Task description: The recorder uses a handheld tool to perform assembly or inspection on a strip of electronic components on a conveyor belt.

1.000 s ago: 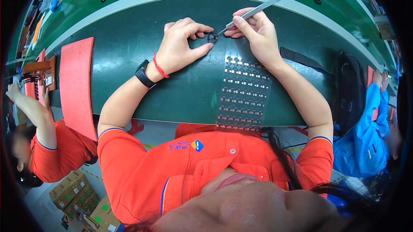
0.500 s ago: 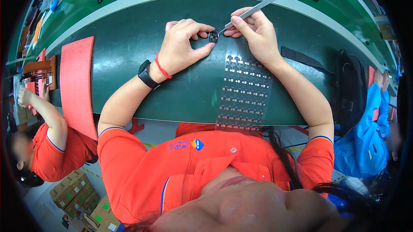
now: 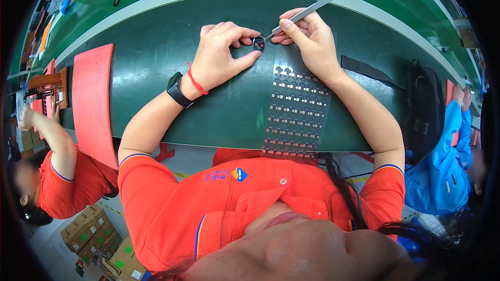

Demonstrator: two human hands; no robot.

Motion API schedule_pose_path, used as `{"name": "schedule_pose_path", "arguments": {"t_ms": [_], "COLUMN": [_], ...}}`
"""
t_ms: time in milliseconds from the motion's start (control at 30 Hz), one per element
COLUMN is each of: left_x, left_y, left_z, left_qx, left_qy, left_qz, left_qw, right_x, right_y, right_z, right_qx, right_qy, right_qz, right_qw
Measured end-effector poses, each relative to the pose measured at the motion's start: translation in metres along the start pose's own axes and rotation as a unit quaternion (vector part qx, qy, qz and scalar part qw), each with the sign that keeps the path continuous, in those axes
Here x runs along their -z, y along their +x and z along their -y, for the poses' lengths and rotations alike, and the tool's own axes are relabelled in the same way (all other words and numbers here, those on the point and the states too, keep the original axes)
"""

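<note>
At the left, a red foam mat [image 3: 94, 104] lies across the dark green table [image 3: 151, 117], well apart from the hands. Next comes the left hand [image 3: 220, 54], its fingers [image 3: 247, 33] grasping a small round black part [image 3: 259, 44] in a light pinch at the rim. That grip covers little of the part, so it could twist or skid if pushed from the side, and the likely cause would be too much force from the tool. The part sits between the left thumb and index finger, touching both, with its face uncovered; whether it rests on the table or just above, I cannot tell. Just to its right, the thin tip of a slim grey tool [image 3: 316, 9] points at its edge; whether they touch is too small to tell. A slip there might scratch the part or prick the left fingers. The right hand [image 3: 315, 44] grasps that tool like a pen, its fingers curled and just beside the part, not holding it. Below, a clear sheet [image 3: 297, 119] with rows of small pieces reaches past the table's near edge, where a forearm or clothing could catch and drag it. Farther right lie a black strap [image 3: 372, 72] and a black bag [image 3: 426, 104].
</note>
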State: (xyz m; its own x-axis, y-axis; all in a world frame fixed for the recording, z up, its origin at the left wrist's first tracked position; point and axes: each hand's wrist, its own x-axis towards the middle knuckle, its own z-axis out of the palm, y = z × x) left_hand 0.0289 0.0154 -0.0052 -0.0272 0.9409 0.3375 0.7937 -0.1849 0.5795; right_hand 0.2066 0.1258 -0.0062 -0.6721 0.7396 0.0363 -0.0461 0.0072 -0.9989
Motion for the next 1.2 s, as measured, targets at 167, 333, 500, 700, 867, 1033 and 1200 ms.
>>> {"name": "schedule_pose_path", "arguments": {"t_ms": [167,333,500,700,867,1033,1200], "left_x": [0.0008,0.0003,0.0006,0.0017,0.0036,0.004,0.0051], "left_y": [0.0011,0.0003,0.0002,0.0013,0.0037,0.0046,0.0061], "left_z": [0.0018,0.0026,0.0024,0.0023,0.0011,0.0004,0.0002], "left_qx": [0.002,0.002,0.004,0.004,-0.01,-0.107,-0.15], "left_qy": [-0.003,-0.007,-0.005,-0.001,-0.013,0.011,0.047], "left_qz": [0.004,0.007,0.011,0.015,0.012,-0.001,-0.004], "left_qw": [1.0,1.0,1.0,1.0,1.0,0.994,0.988], "right_x": [-0.0005,0.0,-0.0003,-0.001,-0.002,-0.0032,-0.004], "right_y": [0.0012,0.0,-0.0004,-0.0003,-0.0016,-0.0015,-0.0002], "right_z": [-0.0008,-0.0022,-0.0028,-0.003,-0.0017,-0.0035,-0.0057], "right_qx": [-0.002,0.0,0.009,0.021,0.027,0.032,0.061], "right_qy": [-0.002,-0.007,-0.014,-0.025,-0.039,-0.046,-0.052], "right_qz": [0.0,0.005,0.009,0.011,0.009,0.004,0.009], "right_qw": [1.0,1.0,1.0,0.999,0.999,0.998,0.997]}}
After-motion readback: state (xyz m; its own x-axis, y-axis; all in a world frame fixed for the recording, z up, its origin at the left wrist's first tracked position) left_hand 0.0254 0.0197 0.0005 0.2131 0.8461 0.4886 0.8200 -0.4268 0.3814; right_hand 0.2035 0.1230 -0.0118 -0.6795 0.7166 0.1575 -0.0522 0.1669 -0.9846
